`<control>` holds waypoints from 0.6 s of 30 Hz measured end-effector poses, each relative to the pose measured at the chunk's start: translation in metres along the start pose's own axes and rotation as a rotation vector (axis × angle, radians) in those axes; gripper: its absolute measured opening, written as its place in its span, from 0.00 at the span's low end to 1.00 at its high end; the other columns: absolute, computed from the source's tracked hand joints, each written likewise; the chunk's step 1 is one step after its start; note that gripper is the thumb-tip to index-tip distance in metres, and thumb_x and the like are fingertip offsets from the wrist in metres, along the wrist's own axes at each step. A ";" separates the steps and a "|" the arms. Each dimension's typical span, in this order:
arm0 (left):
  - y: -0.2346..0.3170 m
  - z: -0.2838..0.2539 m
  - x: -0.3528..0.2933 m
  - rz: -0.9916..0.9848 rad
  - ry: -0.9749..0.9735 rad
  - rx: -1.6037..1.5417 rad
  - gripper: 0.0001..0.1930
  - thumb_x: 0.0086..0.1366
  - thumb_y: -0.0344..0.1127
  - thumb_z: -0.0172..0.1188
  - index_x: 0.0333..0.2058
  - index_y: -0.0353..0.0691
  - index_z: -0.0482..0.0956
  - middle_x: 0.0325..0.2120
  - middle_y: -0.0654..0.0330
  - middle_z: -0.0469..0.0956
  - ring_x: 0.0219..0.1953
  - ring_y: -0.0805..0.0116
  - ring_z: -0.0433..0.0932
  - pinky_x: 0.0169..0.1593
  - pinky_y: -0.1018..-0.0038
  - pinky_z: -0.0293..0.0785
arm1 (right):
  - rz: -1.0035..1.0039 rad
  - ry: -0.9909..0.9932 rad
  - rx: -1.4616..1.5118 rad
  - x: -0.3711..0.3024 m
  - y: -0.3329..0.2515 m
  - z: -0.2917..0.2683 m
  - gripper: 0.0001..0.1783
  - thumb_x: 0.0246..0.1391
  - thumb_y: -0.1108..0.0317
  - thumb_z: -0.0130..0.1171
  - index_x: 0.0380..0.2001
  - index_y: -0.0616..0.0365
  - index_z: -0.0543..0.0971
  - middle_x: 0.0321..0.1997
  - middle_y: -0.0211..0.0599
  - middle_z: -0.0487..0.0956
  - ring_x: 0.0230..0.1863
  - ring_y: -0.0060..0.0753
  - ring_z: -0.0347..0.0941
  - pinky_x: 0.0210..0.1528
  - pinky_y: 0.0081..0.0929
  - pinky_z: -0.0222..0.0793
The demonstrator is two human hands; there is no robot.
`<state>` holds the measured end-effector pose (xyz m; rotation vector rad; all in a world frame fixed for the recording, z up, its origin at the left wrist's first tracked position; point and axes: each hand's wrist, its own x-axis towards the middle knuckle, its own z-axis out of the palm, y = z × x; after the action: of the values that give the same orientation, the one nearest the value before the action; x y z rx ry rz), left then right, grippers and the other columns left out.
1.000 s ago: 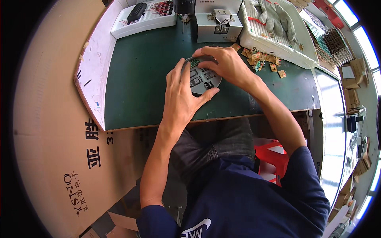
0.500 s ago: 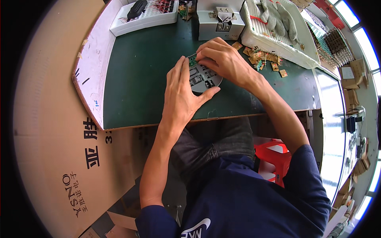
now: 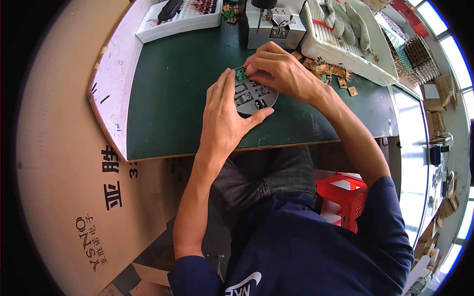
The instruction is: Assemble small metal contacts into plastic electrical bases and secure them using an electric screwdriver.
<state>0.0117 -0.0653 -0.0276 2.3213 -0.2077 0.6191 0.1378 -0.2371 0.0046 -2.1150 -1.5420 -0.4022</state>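
Observation:
A round grey fixture plate (image 3: 253, 98) with dark slots and cutouts rests on the green tabletop. My left hand (image 3: 223, 106) grips it, fingers along its left edge and thumb across its near rim. At its far edge sits a small green circuit board (image 3: 241, 75). My right hand (image 3: 276, 70) reaches over the plate's far right side, fingers bent and pressed together beside the board. Its fingertips are partly hidden, so whatever they pinch does not show.
A grey metal machine (image 3: 287, 40) stands just beyond my hands. Several small brown boards (image 3: 340, 71) lie loose to its right, near a white foam tray (image 3: 340, 49) holding gloves. At the far left is a white foam block (image 3: 185, 23) with red-wired parts.
My right fingers have shifted slightly away from the green board, so more of it shows. A dark rounded part now appears above the machine. My left hand keeps its grip.

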 end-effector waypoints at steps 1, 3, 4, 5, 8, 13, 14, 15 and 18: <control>0.000 0.000 0.000 0.004 0.002 0.009 0.50 0.48 0.53 0.79 0.61 0.23 0.66 0.62 0.40 0.68 0.61 0.43 0.70 0.62 0.56 0.71 | 0.001 -0.001 0.000 0.000 0.000 0.001 0.10 0.53 0.70 0.68 0.39 0.59 0.82 0.43 0.34 0.82 0.51 0.40 0.72 0.56 0.34 0.73; -0.001 0.000 0.000 0.008 0.001 0.017 0.50 0.48 0.53 0.79 0.61 0.24 0.67 0.62 0.40 0.68 0.61 0.43 0.70 0.62 0.56 0.71 | -0.003 0.021 -0.038 -0.001 -0.001 0.002 0.10 0.54 0.69 0.67 0.40 0.58 0.83 0.44 0.34 0.82 0.51 0.40 0.72 0.57 0.34 0.72; -0.001 0.000 0.001 0.015 0.003 0.024 0.50 0.48 0.53 0.79 0.61 0.23 0.67 0.61 0.40 0.68 0.61 0.43 0.70 0.62 0.56 0.71 | -0.001 0.021 -0.038 0.000 0.000 0.002 0.10 0.54 0.69 0.67 0.40 0.58 0.83 0.44 0.34 0.82 0.51 0.40 0.72 0.57 0.34 0.72; -0.001 0.001 0.001 0.022 0.005 0.031 0.50 0.48 0.53 0.79 0.61 0.23 0.67 0.61 0.40 0.69 0.60 0.43 0.70 0.62 0.56 0.71 | -0.010 0.011 -0.023 0.001 0.001 0.002 0.10 0.55 0.68 0.67 0.40 0.57 0.84 0.44 0.33 0.82 0.51 0.39 0.72 0.57 0.33 0.71; 0.001 0.000 0.002 0.010 -0.011 0.045 0.48 0.49 0.53 0.78 0.59 0.22 0.70 0.61 0.40 0.68 0.60 0.43 0.70 0.62 0.57 0.71 | 0.001 -0.004 -0.018 0.002 0.002 0.003 0.09 0.55 0.69 0.67 0.39 0.56 0.85 0.45 0.33 0.81 0.51 0.39 0.72 0.55 0.34 0.72; 0.003 0.000 0.002 -0.005 -0.031 0.047 0.46 0.50 0.54 0.78 0.57 0.20 0.72 0.62 0.40 0.67 0.61 0.44 0.69 0.62 0.57 0.71 | 0.061 -0.047 -0.055 0.001 -0.001 0.001 0.09 0.55 0.69 0.67 0.40 0.53 0.86 0.44 0.33 0.79 0.51 0.39 0.72 0.55 0.36 0.73; 0.003 -0.001 0.001 -0.007 -0.036 0.053 0.46 0.51 0.54 0.77 0.56 0.20 0.72 0.63 0.40 0.67 0.61 0.44 0.68 0.62 0.57 0.71 | 0.058 -0.054 -0.069 -0.001 -0.002 0.001 0.11 0.54 0.71 0.67 0.42 0.53 0.86 0.44 0.33 0.79 0.51 0.39 0.72 0.56 0.36 0.72; 0.003 0.000 0.001 -0.008 -0.036 0.052 0.46 0.51 0.54 0.77 0.56 0.20 0.72 0.63 0.40 0.67 0.61 0.44 0.68 0.62 0.57 0.71 | 0.056 -0.060 -0.083 -0.004 -0.003 0.001 0.14 0.53 0.74 0.66 0.44 0.52 0.86 0.45 0.34 0.78 0.51 0.40 0.72 0.56 0.36 0.72; 0.005 0.001 0.000 0.006 -0.035 0.085 0.46 0.51 0.55 0.77 0.56 0.20 0.72 0.62 0.40 0.66 0.61 0.44 0.68 0.63 0.57 0.71 | 0.043 -0.089 -0.156 -0.013 -0.010 -0.003 0.20 0.51 0.79 0.63 0.48 0.51 0.85 0.47 0.35 0.78 0.52 0.42 0.72 0.58 0.36 0.72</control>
<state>0.0105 -0.0695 -0.0252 2.4155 -0.2081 0.6008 0.1246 -0.2470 0.0020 -2.3097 -1.5565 -0.4320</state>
